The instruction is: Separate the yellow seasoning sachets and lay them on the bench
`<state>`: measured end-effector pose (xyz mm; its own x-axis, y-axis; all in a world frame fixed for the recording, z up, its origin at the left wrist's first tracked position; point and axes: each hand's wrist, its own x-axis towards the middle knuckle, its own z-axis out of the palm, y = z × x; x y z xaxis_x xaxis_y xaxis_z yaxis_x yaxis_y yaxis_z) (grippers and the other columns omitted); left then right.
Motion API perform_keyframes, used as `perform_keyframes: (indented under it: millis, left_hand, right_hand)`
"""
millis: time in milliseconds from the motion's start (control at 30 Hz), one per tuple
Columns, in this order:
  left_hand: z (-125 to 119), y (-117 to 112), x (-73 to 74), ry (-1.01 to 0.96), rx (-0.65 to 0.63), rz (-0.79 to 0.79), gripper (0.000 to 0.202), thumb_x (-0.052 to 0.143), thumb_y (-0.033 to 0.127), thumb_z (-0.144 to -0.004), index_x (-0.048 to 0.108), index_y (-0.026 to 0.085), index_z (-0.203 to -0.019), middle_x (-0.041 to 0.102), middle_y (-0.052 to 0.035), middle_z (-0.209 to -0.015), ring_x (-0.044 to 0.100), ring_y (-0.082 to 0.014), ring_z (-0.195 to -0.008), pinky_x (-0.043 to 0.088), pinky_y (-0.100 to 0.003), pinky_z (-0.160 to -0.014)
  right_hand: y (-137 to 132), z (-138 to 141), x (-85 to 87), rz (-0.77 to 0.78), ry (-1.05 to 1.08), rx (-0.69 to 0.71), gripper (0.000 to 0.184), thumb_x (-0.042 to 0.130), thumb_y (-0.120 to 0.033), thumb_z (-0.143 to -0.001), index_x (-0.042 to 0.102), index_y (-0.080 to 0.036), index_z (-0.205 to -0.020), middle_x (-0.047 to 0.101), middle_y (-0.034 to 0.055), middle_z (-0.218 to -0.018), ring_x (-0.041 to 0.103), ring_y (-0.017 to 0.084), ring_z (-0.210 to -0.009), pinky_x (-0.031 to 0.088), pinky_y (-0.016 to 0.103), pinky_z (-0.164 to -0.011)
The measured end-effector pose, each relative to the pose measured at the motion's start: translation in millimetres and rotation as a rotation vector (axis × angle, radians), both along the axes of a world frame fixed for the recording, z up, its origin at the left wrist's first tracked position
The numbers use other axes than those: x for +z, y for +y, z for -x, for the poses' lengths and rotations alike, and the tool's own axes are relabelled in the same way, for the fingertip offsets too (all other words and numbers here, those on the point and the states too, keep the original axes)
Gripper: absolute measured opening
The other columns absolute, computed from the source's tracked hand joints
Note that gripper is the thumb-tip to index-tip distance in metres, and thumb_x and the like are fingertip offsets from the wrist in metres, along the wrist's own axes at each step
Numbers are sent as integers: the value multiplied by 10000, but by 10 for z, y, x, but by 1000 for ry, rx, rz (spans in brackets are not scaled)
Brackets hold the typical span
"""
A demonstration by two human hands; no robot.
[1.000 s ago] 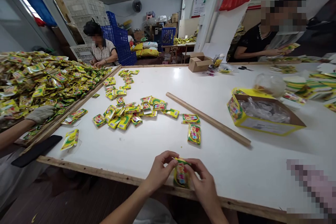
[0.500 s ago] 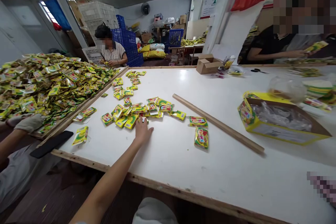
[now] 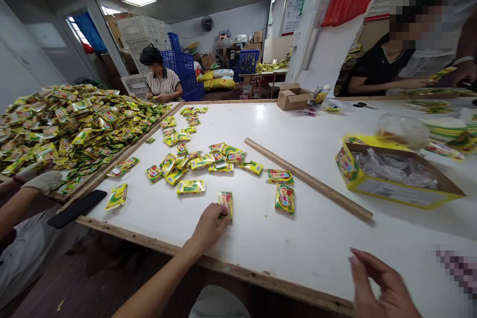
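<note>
My left hand (image 3: 208, 227) reaches over the near edge of the white table (image 3: 298, 124), its fingers curled onto the lower end of a yellow-green snack packet (image 3: 226, 202) that lies flat. Beyond it lie a single packet (image 3: 191, 186) and a scatter of several like packets (image 3: 201, 159). Two more packets (image 3: 285, 198) lie to the right. My right hand (image 3: 380, 283) hovers at the bottom right, palm turned inward, fingers apart and holding nothing.
A long wooden stick (image 3: 309, 179) lies slantwise on the table. A yellow box (image 3: 395, 179) holding clear bags stands on the right. A big heap of packets (image 3: 67, 124) fills the left tray, beside a co-worker's gloved hand (image 3: 42, 181) and a black phone (image 3: 76, 208). Two other people sit at the far side.
My left hand came back from the scatter toward the near edge, bringing one packet with it. My right hand came into view at the bottom right, holding nothing; the packet it held a second ago is gone.
</note>
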<state>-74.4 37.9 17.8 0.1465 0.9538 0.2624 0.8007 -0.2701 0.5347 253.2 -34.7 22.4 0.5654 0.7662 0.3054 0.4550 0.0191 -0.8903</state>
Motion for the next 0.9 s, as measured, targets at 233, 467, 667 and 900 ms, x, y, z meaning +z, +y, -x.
perform_keyframes:
  millis: [233,467,667,900]
  left_hand:
    - [-278,-21,-156,-51,188,75,568,650,273,-752,447,163,-1271,557,-136,-1166,495,-305,-1085,379,-414,-925]
    - [-537,-179,-178,-298,120,187,589,699,262,-673,433,174,-1191,568,-79,-973,541,-258,-916,417,-376,-827]
    - [-722,-406,-129,-835,-85,257,533,615,219,-803,319,245,-1246,549,-49,-1031,598,-171,-863,489,-291,-756]
    - [-623,-396,-53,-910,-270,408,465,634,311,-828,463,270,-1258,546,-26,-972,604,-135,-754,495,-243,-656]
  right_hand:
    - [249,844,-225,184,147,427,403,578,-566,-730,644,-206,-897,685,95,-920,653,252,-738,517,317,-578]
    - [503,1243,-382,210,425,555,510,632,-508,-697,536,-186,-1080,653,145,-1036,675,253,-805,562,388,-718]
    - [455,1205,-283,49,481,598,431,648,-436,-780,511,-193,-1109,649,101,-986,654,236,-880,555,347,-770]
    - [290,969,-237,77,354,725,340,624,-422,-834,608,-201,-1093,657,88,-1038,639,242,-906,533,335,-793]
